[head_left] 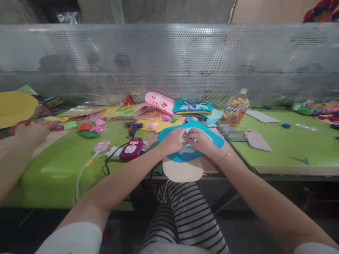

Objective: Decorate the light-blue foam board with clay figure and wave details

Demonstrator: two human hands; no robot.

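Observation:
My left hand (174, 141) and my right hand (198, 141) meet over a blue rounded sheet (173, 156) at the table's front edge. Their fingertips pinch a small white piece (183, 137) that looks like modelling clay, mostly hidden by the fingers. More white material (188, 148) lies spread on the blue sheet, just under my hands. A cream rounded sheet (182, 170) sticks out from beneath the blue one, over my lap.
At left, another person's hand (31, 134) holds something red beside a yellow sheet (17, 109). A glue gun (133, 127), purple power bank (131, 149) and cables lie left of me. Decorated pink (159, 101) and teal (193, 106) pieces, a snack bag (235, 106) and a phone (259, 141) lie beyond.

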